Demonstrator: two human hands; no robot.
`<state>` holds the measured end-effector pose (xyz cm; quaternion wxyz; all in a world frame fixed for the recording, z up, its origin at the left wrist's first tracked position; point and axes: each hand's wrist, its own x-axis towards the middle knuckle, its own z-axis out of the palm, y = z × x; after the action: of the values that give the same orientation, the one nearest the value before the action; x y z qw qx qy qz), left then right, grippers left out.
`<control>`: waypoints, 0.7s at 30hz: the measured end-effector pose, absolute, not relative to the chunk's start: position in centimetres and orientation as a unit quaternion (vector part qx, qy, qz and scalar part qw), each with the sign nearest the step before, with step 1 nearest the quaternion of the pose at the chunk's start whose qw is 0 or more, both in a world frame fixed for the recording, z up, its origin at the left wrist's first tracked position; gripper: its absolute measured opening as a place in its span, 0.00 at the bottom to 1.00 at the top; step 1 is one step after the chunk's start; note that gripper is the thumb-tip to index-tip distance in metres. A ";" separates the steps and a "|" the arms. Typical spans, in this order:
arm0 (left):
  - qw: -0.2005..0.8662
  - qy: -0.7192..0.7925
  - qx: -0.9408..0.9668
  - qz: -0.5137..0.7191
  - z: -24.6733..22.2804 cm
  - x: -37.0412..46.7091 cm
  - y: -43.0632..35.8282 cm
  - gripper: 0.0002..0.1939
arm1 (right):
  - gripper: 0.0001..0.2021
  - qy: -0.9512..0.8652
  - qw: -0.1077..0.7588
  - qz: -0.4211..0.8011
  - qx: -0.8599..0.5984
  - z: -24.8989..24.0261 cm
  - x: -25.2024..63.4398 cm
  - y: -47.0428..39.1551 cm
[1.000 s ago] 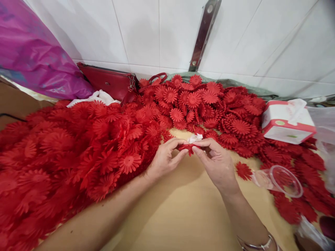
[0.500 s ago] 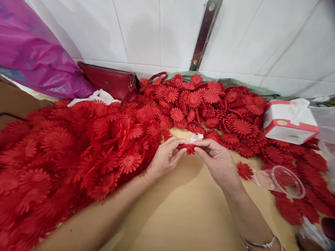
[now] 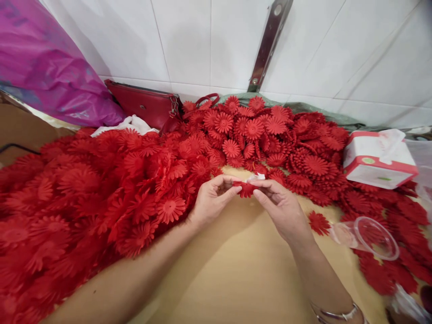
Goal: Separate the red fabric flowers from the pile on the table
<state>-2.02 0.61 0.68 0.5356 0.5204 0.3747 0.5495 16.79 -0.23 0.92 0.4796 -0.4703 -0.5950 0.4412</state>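
Observation:
Between my two hands is a red artificial flower (image 3: 246, 190), held above the tabletop with its petals hanging down. My left hand (image 3: 213, 200) pinches its left side between thumb and fingers. On the other side my right hand (image 3: 279, 204) has its fingertips against the flower's right edge, the thumb slightly lower. Just behind the fingers lies a crumpled white scrap (image 3: 257, 176). How many flower layers are in my hands I cannot tell. A single red flower (image 3: 319, 223) rests on the table right of my right hand.
Loose red flowers (image 3: 67, 216) heap up at left, stacked ones (image 3: 270, 130) at the back. A tissue box (image 3: 381, 157) and a tipped clear plastic cup (image 3: 366, 238) are at right. A red handbag (image 3: 141, 105) and purple bag (image 3: 57, 67) stand near the tiled wall.
The whole view has shifted slightly. The held flower shows more of its petals, and the right thumb sits a little farther from it. Both hands stay at about the same place.

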 end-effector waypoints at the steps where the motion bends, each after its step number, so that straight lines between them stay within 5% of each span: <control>1: 0.527 0.379 0.528 0.548 0.7 -2.1 0.6 0.12 | 0.11 -0.608 0.482 0.420 -0.471 1.2 16.8 -0.3; 6: 0.465 0.411 0.592 0.514 0.4 -2.2 0.5 0.09 | 0.10 -0.684 0.481 0.285 -0.468 2.2 16.0 -0.9; 12: 0.549 0.385 0.512 0.536 0.3 -1.9 0.8 0.19 | 0.04 -0.650 0.494 0.304 -0.491 1.3 15.7 -0.8; 21: 0.597 0.343 0.477 0.547 0.5 -2.1 1.1 0.17 | 0.05 -0.702 0.489 0.231 -0.464 1.4 15.0 -1.1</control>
<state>-2.10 1.14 0.53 0.5969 0.4765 0.3435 0.5465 14.98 -1.11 1.42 0.4890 -0.4639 -0.7017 0.2310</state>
